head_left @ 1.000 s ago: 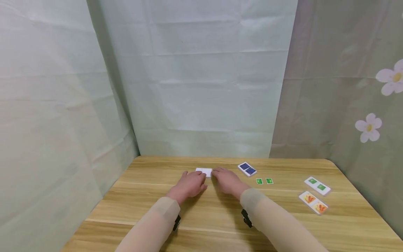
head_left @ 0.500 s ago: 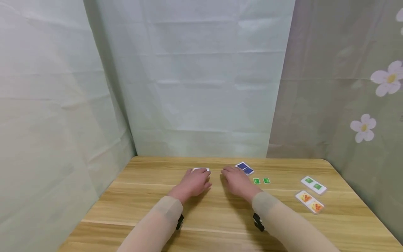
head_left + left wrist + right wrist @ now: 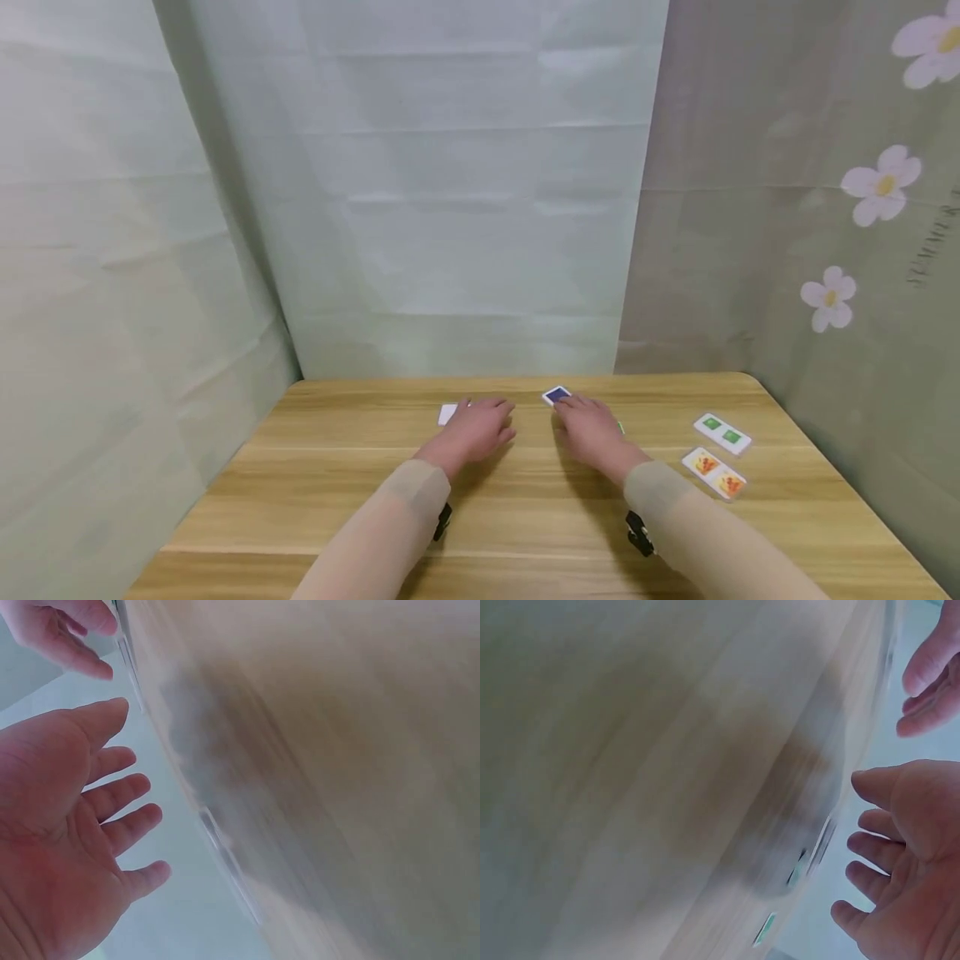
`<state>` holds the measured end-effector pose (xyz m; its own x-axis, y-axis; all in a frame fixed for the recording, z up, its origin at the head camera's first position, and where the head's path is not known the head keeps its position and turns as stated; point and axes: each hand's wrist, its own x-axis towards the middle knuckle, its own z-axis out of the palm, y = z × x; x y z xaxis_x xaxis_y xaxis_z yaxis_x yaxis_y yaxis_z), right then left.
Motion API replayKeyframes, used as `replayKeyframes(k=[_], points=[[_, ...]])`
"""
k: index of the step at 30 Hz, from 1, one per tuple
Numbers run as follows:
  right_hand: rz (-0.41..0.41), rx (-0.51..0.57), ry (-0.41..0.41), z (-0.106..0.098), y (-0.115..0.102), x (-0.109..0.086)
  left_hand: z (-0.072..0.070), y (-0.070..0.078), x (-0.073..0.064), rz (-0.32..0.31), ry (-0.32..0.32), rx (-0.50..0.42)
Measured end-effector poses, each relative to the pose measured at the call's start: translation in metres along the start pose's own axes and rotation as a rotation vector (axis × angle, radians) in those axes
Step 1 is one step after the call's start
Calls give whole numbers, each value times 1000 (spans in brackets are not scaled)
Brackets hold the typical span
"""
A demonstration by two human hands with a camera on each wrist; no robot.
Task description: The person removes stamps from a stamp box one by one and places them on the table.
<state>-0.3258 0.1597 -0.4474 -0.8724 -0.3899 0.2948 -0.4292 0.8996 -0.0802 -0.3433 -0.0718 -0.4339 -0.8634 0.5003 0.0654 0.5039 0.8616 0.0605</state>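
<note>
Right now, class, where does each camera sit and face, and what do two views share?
Head: on the person's head, facing forward and down at the table, white card and blue card; left hand, right hand and sleeves show.
Left wrist: worn there, facing past left hand over the table; right hand upper left.
Right wrist: worn there, facing past right hand over the table; left hand upper right.
Wrist views share both hands and the table.
</note>
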Motion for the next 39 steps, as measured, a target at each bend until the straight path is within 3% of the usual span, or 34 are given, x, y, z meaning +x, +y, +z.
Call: replayKeyframes(k=[11, 19, 30, 39], points=[[73, 15, 15, -5, 12, -3, 4, 17, 26, 33, 0, -56], [89, -18, -16, -7, 15, -5, 7, 28, 44, 39, -15, -28], [114, -31, -58, -10, 17, -6, 4, 40, 57, 64, -65, -44], [108, -34, -41, -11, 17, -8, 1, 49, 60, 37, -99, -35]])
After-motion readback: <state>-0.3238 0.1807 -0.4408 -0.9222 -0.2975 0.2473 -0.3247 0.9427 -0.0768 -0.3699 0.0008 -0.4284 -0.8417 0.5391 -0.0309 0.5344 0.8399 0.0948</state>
